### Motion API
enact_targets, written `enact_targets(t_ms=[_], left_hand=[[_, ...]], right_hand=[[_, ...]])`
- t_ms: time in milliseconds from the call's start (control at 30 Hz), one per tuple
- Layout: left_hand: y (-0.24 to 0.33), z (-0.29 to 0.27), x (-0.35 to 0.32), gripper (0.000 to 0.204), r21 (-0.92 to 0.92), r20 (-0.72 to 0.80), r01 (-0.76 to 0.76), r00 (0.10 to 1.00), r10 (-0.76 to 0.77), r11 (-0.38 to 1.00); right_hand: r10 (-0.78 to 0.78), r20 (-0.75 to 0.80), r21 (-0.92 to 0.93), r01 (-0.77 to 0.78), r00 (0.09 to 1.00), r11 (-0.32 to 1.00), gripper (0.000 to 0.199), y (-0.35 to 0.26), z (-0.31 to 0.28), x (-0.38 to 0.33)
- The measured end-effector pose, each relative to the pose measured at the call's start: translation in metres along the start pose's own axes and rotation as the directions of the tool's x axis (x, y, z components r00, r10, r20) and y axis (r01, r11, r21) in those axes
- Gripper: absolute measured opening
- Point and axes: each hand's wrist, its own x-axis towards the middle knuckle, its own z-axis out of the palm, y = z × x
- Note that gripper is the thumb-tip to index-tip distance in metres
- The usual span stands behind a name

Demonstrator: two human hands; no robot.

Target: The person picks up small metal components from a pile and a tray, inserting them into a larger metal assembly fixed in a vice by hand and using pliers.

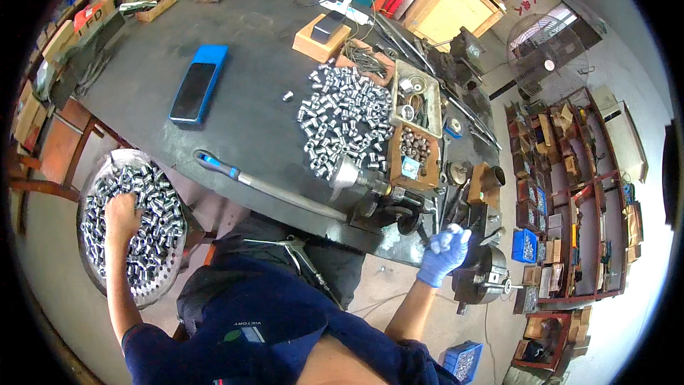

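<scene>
My bare left hand [124, 215] reaches into a round perforated metal basket [175, 279] at the left, its fingers curled down among shiny short metal fittings [158, 224]. Whatever they may grip is hidden. At the right, my right hand [449, 246] in a blue-white glove is closed beside a bench vise [484, 271]; I cannot make out what is in it. A large pile of similar metal fittings [342, 114] covers the middle of the dark workbench [256, 36]. A long file with a blue handle [221, 165] lies along the near edge. An air gun [303, 257] rests by my lap.
A blue-cased device [198, 85] lies on the bench. Right of the pile are a parts tray [420, 93], a cardboard box of small parts [415, 157] and a mounted clamp fixture [388, 207]. Shelves [570, 207], a fan [548, 64] and a blue bin [463, 361] stand right.
</scene>
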Motion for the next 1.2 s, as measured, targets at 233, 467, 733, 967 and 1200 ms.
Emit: enact_targets(t_ms=[233, 467, 733, 967, 1200], left_hand=[[0.159, -0.021, 0.132, 0.016, -0.534, -0.171, -0.391, 0.918, 0.357, 0.75], [0.253, 0.047, 0.282, 0.023, -0.368, -0.224, -0.445, 0.894, 0.387, 0.816], [0.258, 0.051, 0.275, 0.012, -0.265, -0.09, -0.487, 0.872, 0.481, 0.833], [0.245, 0.047, 0.212, 0.011, -0.902, 0.073, -0.091, 0.931, 0.356, 0.421], [0.275, -0.01, 0.116, 0.022, -0.948, -0.159, 0.072, 0.738, 0.656, -0.311]], right_hand=[[0.065, -0.368, -0.137, -0.124, 0.927, 0.983, 0.021, 0.063, -0.056, 0.026], [0.164, -0.247, -0.075, -0.188, 0.955, 0.979, 0.018, 0.068, -0.047, 0.036], [0.154, -0.387, 0.003, -0.166, 0.909, 0.986, 0.03, 0.052, -0.021, 0.01], [0.182, -0.335, 0.05, -0.175, 0.924, 0.983, 0.029, 0.059, -0.025, 0.012], [0.22, -0.274, 0.0, -0.229, 0.936, 0.973, 0.027, 0.057, -0.051, 0.014]])
